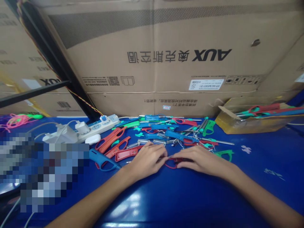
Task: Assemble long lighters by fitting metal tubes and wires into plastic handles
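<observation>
Two bare hands are meeting over a blue table (190,202). The right hand (196,158) is pinching a red handle piece (171,163); whether the left hand (149,160) is pinching it too, or a thin part at its edge, I cannot tell. If either hold is loosening, a small part could be dropping; a blue handle (182,136) beyond the fingers and a red half-shell (128,153) beside the left hand could be getting knocked. The red handle piece is sitting between both hands' fingertips, its loop showing on the wearer's side.
</observation>
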A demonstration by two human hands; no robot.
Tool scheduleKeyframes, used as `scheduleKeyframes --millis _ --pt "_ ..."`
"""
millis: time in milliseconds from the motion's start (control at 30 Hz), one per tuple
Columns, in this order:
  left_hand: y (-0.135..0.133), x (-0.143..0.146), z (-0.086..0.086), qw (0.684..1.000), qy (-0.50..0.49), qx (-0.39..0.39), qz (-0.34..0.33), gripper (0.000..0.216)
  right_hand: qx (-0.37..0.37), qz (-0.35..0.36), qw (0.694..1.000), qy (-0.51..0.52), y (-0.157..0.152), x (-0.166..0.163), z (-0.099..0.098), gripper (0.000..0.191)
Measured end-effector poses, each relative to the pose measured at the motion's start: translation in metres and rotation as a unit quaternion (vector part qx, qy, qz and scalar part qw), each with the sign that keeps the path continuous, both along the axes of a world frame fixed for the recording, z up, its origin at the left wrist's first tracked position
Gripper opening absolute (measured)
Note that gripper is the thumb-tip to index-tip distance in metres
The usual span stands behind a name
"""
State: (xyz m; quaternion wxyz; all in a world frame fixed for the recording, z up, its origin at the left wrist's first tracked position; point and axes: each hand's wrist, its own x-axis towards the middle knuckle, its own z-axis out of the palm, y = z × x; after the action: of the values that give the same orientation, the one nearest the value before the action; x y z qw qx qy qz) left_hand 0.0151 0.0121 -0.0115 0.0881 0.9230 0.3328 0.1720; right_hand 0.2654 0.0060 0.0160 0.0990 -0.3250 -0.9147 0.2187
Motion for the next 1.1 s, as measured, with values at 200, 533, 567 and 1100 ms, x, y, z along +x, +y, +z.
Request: scheduleKeyframes --millis 200,533,567,1100 --pt "-0.0008 0.001 -0.0005 1.0 -0.006 -0.006 0.014 0.012 0.01 0.002 1.0 -0.001 0.0002 0.0 -0.0005 0.032" --pt "-0.0021 0.0053 -0.0011 0.998 -0.027 -0.046 0.044 0.008 0.028 0.006 0.999 -0.024 0.0016 0.0014 -0.0026 0.033" --pt "-0.0019 0.0053 -0.001 0.998 -0.026 -0.047 0.045 0.008 0.033 0.005 0.999 -0.03 0.0016 0.0015 -0.0024 0.033" --pt "-0.0022 0.0052 -0.0004 0.998 -0.022 -0.048 0.043 0.007 0.054 0.01 0.998 -0.037 0.004 0.0043 -0.008 0.033"
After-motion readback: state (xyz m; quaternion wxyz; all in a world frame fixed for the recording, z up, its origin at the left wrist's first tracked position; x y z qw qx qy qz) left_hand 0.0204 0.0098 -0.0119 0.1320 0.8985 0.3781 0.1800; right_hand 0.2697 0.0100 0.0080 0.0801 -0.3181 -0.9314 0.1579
